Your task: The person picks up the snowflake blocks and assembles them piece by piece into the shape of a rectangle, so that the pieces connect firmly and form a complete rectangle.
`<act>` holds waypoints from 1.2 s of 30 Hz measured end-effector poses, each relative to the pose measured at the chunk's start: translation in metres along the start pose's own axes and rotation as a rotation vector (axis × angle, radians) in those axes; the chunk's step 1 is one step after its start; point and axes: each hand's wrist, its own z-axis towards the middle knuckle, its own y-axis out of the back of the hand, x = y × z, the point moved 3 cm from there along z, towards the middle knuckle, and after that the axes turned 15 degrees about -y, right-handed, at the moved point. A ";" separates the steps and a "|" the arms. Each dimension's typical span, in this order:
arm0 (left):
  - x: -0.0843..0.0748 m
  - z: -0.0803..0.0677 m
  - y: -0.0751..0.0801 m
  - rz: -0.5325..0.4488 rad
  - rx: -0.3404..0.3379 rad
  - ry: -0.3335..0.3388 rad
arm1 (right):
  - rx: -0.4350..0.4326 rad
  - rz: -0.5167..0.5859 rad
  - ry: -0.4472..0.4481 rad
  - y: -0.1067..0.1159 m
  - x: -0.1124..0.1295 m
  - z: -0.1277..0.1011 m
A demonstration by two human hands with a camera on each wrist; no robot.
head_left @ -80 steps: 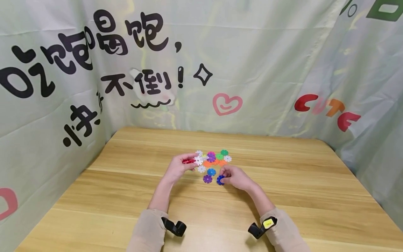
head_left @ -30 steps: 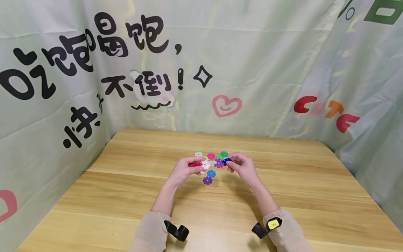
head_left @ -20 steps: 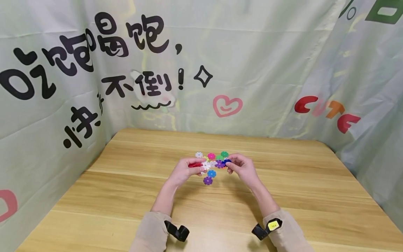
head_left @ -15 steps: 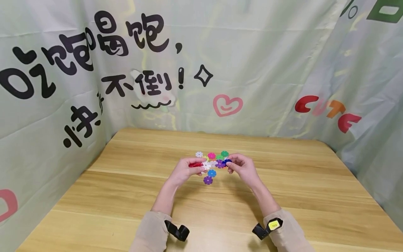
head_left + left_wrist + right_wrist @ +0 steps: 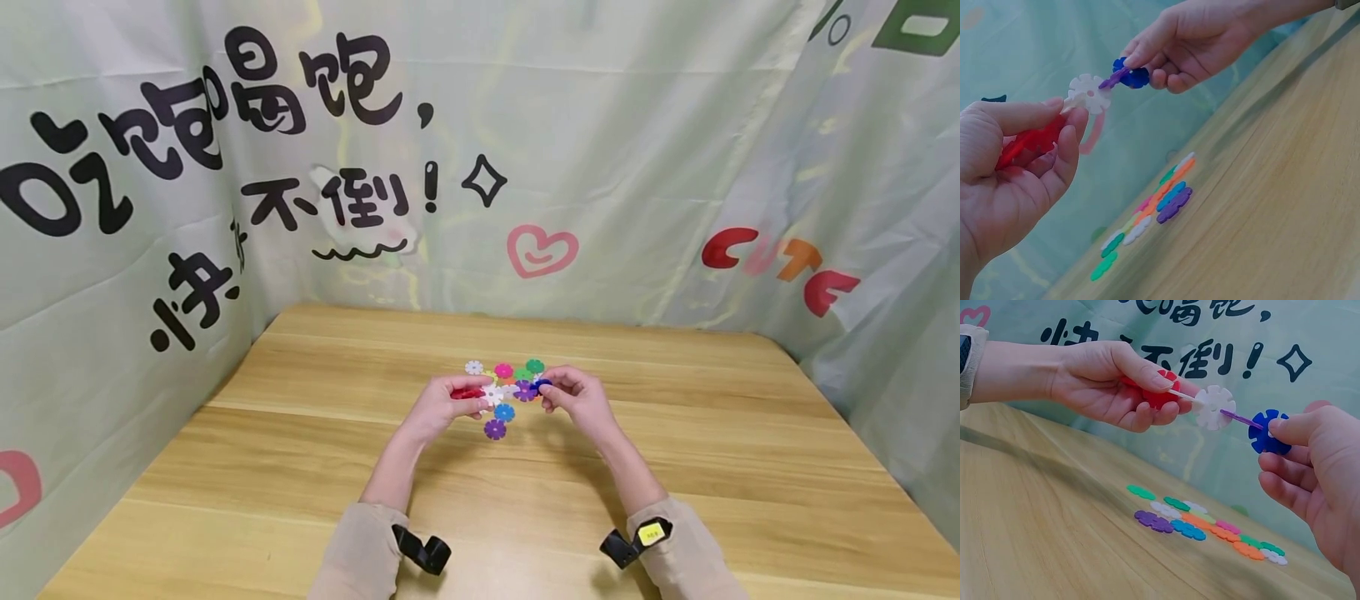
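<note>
A short chain of slotted plastic snowflake discs is held above the table between both hands. My left hand (image 5: 437, 404) grips its red discs (image 5: 1160, 399) and a white disc seen edge-on. Another white disc (image 5: 1215, 407) follows, then a purple disc (image 5: 1241, 419) set crosswise. At the other end, my right hand (image 5: 581, 402) pinches a dark blue disc (image 5: 1266, 444) between thumb and fingers. The blue and purple discs meet; how deep the slots engage cannot be told. Fingers hide part of the red discs.
Below the hands, several loose discs lie flat on the wooden table (image 5: 300, 467): a purple one (image 5: 495, 429), a light blue one (image 5: 504, 412), a pink one (image 5: 503, 371), plus green, orange and white ones. A printed curtain (image 5: 630, 167) stands behind the table.
Since the oldest frame, my right hand has lifted the dark blue disc off the table to the chain's purple disc. The left hand shifted slightly right. Over the last second, the hands barely moved.
</note>
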 end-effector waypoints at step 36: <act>0.003 0.000 0.004 -0.009 0.006 0.007 | -0.009 0.223 -0.035 0.008 -0.006 0.000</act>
